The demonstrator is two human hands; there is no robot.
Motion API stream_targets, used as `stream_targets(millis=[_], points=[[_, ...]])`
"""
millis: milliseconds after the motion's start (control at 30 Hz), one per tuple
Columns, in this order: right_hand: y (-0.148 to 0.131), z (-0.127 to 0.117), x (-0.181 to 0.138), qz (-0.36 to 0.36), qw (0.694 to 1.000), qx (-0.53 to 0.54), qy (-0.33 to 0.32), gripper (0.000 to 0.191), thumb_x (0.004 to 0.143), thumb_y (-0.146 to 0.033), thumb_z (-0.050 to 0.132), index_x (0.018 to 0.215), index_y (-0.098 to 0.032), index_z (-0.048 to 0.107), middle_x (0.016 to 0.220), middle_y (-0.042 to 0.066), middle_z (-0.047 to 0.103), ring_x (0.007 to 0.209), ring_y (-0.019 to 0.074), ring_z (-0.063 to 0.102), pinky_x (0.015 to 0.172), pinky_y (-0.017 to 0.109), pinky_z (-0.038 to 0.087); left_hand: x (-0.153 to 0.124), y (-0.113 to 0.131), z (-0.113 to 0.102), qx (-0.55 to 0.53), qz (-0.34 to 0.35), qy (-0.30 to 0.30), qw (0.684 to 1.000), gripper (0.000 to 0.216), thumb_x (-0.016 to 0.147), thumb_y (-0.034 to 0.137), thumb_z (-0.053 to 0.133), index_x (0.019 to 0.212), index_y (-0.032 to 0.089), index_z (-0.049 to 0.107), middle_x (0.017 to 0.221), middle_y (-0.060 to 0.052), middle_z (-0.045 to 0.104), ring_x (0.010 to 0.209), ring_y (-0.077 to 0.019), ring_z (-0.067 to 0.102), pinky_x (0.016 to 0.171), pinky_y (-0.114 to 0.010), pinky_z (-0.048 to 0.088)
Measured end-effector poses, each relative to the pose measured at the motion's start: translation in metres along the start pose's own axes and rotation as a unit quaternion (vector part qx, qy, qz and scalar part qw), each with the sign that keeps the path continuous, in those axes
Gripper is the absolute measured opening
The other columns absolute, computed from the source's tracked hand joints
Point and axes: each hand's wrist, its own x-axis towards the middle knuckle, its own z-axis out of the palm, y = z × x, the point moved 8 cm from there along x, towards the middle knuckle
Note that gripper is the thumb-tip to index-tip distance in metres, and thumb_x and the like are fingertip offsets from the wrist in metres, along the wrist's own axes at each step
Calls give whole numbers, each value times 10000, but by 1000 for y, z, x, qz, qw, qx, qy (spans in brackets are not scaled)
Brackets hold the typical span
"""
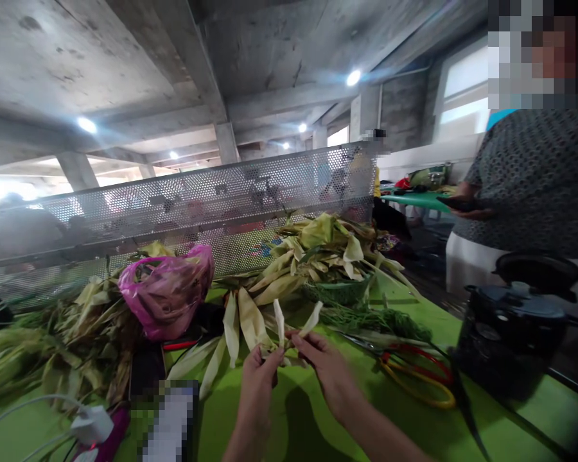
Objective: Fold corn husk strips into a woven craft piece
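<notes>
Above the green tabletop, my left hand (264,367) pinches pale corn husk strips (279,321) between thumb and fingers. Close beside it, my right hand (320,359) grips another husk strip (312,319) whose end sticks up to the right. Where the strips meet between my fingers is partly hidden. Longer loose corn husks (251,317) lie just beyond my left hand. A green basket (340,293) heaped with corn husks (318,247) stands behind my hands. To the right lie scissors (417,378) with red and yellow handles, near a bunch of thin green stems (380,321).
A pink plastic bag (168,295) stands at left beside dried husks (96,321). In front are a phone (171,420) and a white charger (91,423). A black pot-like container (505,340) stands right. A perforated metal screen (173,212) runs behind; a person (534,179) stands at right.
</notes>
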Motion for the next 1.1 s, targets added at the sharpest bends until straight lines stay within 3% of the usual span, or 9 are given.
stream_targets(millis=[100,200,267,467,633,767,867,933,1100], points=[[-24,2,-4,-101,989,-108,-13,310,841,-502,629,896,-225,758,936,97,732,888,278,660,818,413,519,2,3,0,34,24,0,999,319,624,427,772,636,170,582,500,79,380,474,-72,272,482,-215,211],[-45,18,-13,-229,940,-241,-73,238,912,-371,566,952,-250,766,970,93,723,939,258,644,870,391,500,4,6,-2,72,63,1,995,228,619,335,738,627,168,583,556,43,466,540,-98,361,534,-227,290],[-47,25,-17,-261,918,-274,-119,237,931,-293,536,1004,-251,757,971,86,719,938,237,639,863,361,496,4,3,-1,107,70,-16,992,123,627,243,683,691,161,618,609,24,517,586,-116,405,562,-235,316],[-39,17,-10,-199,932,-277,-124,169,824,-213,659,961,-234,756,879,53,697,838,212,627,761,308,478,-7,-1,23,212,81,-159,961,274,652,109,560,903,148,664,680,9,563,623,-126,434,591,-242,325],[-31,6,-2,-113,972,-195,-70,164,730,-283,726,855,-201,661,679,-16,565,647,158,522,589,258,405,-11,4,26,260,89,-152,949,98,723,246,620,736,151,597,656,10,524,621,-125,414,586,-249,317],[-16,2,2,-23,989,-133,-64,337,640,-411,813,736,-195,571,636,-33,530,596,133,475,539,245,363,-9,1,25,217,62,-157,961,166,766,297,593,668,164,584,606,20,484,604,-124,411,591,-251,322],[3,12,-4,96,984,-51,-139,406,707,-556,745,716,-168,628,644,0,585,581,131,501,541,250,364,-17,-1,39,138,20,-245,959,155,756,299,617,765,156,676,676,-7,583,660,-145,494,657,-260,375],[7,13,-7,142,979,19,-144,399,724,-552,740,737,-160,668,674,14,616,564,119,495,528,240,350,-24,-1,46,119,-7,-288,950,171,718,277,652,811,149,716,734,-20,632,697,-154,524,700,-265,389],[-18,-12,2,40,993,113,-16,334,729,-486,772,840,-174,724,799,28,660,509,73,386,476,221,300,-22,-8,33,99,-80,-234,964,229,658,305,701,825,151,732,692,-8,633,628,-129,491,640,-246,347]])
